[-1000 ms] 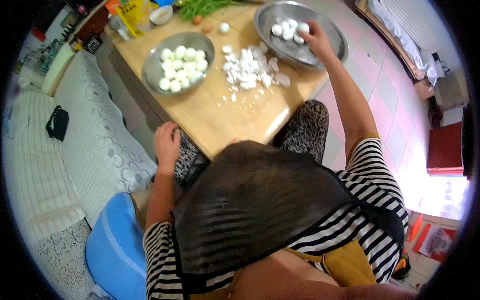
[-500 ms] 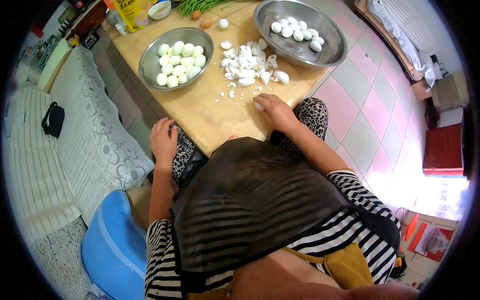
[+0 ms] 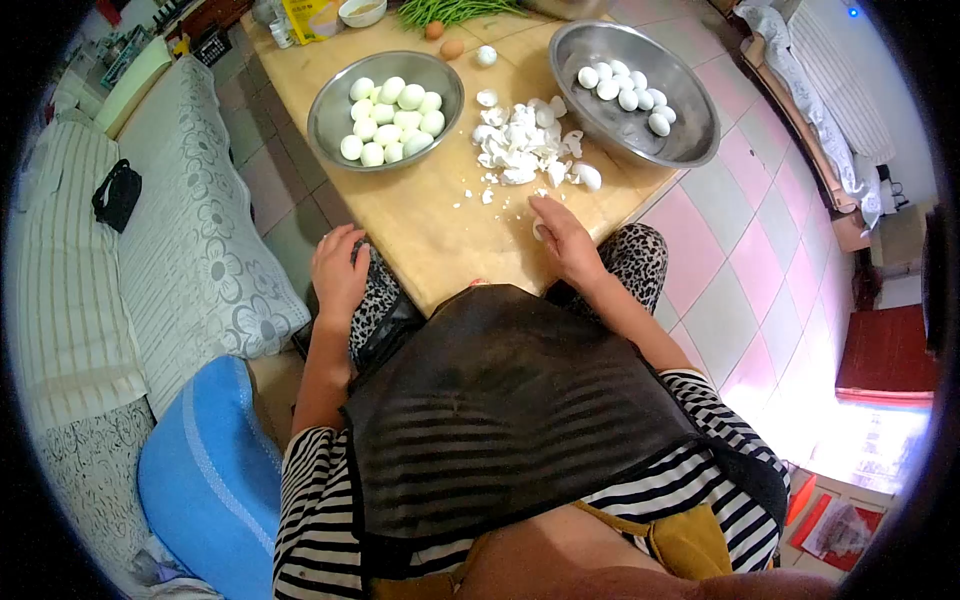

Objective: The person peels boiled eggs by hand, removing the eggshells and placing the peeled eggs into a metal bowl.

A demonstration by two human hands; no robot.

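Right hand [image 3: 567,242] over a white egg [image 3: 538,230] near the tabletop's [image 3: 430,235] right edge

The right hand's grip is closed on the egg, its fingers bent across the top so that only a sliver of white shows at their left side. The left hand [image 3: 340,272] rests palm down on the left leopard-print trouser leg [image 3: 375,310], its grip loose, thumb apart from the softly bent fingers.

Beyond the hands, a heap of white shell pieces [image 3: 520,145] lies at the middle of the tabletop, with small crumbs scattered on its near side. To its left stands a metal bowl [image 3: 325,122] holding smooth, pale eggs [image 3: 411,97]; to its right, a larger metal basin [image 3: 622,128] with white eggs [image 3: 607,90] grouped along its far side. Farther back are a lone white egg [image 3: 486,55], two brown eggs [image 3: 452,49] and a bunch of thin green stalks [image 3: 450,10]
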